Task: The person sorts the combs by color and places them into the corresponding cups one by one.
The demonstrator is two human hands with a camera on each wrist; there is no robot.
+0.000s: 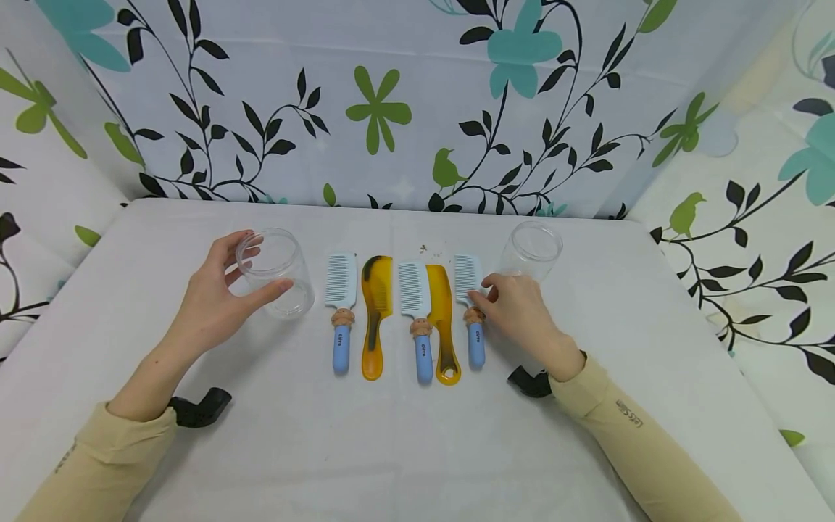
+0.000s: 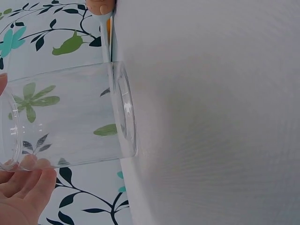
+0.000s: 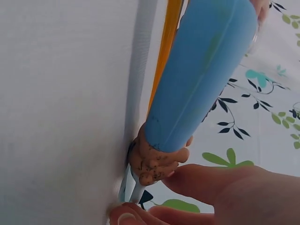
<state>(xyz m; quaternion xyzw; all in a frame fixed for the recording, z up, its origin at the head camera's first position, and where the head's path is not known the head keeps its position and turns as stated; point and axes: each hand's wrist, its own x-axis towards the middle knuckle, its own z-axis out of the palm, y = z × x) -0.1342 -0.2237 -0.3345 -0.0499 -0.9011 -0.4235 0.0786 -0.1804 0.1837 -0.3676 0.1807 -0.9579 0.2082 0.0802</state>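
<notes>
My left hand [image 1: 218, 293] holds a clear cup [image 1: 290, 279] upright on the white table, its thumb across the front and its fingers at the far side. In the left wrist view, its fingertips [image 2: 40, 180] touch the clear wall of the cup. My right hand [image 1: 522, 312] pinches the rightmost light-blue comb [image 1: 476, 344] near its neck. The right wrist view shows the comb's blue handle [image 3: 201, 70] and brown figure [image 3: 154, 161] close up, with the thumb against the figure. Part of the comb's head lies behind my fingers.
Left of that comb lie two more blue-handled combs [image 1: 341, 279] [image 1: 414, 286] and two amber combs [image 1: 377, 290] [image 1: 446, 326], in a row. A second clear cup [image 1: 531, 250] stands behind my right hand. Patterned curtains [image 1: 391, 174] border the white table [image 1: 391, 435].
</notes>
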